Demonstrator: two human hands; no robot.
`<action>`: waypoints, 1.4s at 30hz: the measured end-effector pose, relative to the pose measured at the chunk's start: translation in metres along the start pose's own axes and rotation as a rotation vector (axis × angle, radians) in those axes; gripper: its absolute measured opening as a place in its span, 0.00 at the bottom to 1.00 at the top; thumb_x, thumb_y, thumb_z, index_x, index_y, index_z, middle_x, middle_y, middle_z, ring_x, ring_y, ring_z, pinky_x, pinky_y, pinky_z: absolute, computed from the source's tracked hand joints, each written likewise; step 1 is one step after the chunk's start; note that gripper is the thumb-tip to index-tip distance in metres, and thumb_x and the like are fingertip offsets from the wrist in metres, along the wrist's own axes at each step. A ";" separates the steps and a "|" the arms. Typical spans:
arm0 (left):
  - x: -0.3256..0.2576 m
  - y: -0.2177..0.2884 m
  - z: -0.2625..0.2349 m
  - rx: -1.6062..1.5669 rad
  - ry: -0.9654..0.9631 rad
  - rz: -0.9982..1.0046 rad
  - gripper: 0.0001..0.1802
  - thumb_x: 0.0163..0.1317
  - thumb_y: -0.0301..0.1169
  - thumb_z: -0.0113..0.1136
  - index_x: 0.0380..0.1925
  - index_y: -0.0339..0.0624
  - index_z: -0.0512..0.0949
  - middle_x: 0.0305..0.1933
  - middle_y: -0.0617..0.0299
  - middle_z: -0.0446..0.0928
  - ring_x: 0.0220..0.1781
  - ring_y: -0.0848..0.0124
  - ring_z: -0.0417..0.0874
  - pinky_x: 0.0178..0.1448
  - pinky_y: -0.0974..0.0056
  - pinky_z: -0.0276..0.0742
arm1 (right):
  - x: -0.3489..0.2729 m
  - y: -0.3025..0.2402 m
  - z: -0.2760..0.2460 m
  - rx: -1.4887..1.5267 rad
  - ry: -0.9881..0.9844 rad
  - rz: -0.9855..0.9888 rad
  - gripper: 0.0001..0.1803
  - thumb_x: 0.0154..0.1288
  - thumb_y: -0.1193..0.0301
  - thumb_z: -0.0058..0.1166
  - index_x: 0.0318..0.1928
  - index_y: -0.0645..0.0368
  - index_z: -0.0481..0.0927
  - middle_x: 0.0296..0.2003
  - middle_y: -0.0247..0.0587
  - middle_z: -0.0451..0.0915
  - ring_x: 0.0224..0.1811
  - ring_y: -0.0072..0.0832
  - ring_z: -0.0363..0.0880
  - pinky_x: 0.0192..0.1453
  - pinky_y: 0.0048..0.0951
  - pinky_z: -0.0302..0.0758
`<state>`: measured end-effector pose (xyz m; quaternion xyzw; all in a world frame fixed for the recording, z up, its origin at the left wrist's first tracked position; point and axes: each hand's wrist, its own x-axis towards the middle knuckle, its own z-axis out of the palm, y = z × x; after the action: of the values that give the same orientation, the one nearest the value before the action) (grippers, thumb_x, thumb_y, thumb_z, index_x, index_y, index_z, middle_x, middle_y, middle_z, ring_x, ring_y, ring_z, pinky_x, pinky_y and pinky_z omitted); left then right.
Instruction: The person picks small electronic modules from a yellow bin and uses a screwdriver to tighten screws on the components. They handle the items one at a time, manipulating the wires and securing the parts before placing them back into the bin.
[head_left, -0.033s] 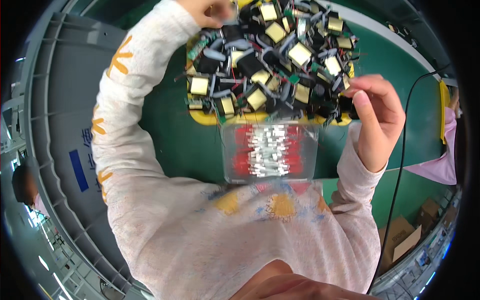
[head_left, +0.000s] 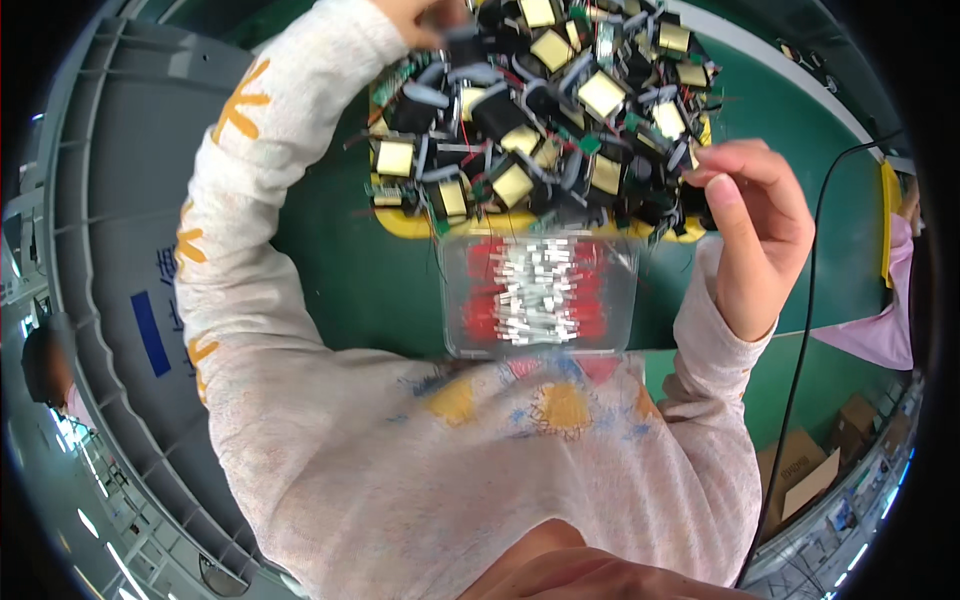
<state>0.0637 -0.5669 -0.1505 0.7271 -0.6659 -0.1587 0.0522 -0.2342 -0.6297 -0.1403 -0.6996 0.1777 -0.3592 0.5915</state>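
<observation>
My left hand reaches over the far left of a heap of small electronic assemblies. These are black parts with cream pads, grey foam strips, green circuit boards and thin wires. Motion smears its fingers at the frame's top, and a dark shape at their tips cannot be made out. My right hand is raised beside the heap's right edge, fingers loosely curled, thumb and forefinger apart with nothing visible between them. Close to my body stands a clear plastic box holding many red-and-white small pieces.
Yellow tray edge shows under the heap, on a green tabletop. A large grey bin stands at my left. At the right run a black cable and, lower, cardboard boxes. Other people's pink sleeve and dark-haired head show at the sides.
My left hand has shifted slightly, and a dark blurred shape now shows beneath its fingertips. The clear box and heap sit a little higher in the picture. My right hand has barely moved.
</observation>
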 end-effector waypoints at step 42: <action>-0.017 0.038 -0.003 -0.030 0.665 0.115 0.14 0.41 0.30 0.62 0.30 0.42 0.73 0.24 0.60 0.74 0.32 0.66 0.76 0.38 0.66 0.70 | -0.065 0.054 0.053 -0.910 -0.810 -0.443 0.07 0.43 0.72 0.49 0.28 0.56 0.75 0.31 0.34 0.70 0.41 0.29 0.67 0.40 0.29 0.66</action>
<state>0.0270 -0.5550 -0.1342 0.6994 -0.6500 0.0808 0.2861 -0.2308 -0.5615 -0.2135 -0.9806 -0.0738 -0.0690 0.1679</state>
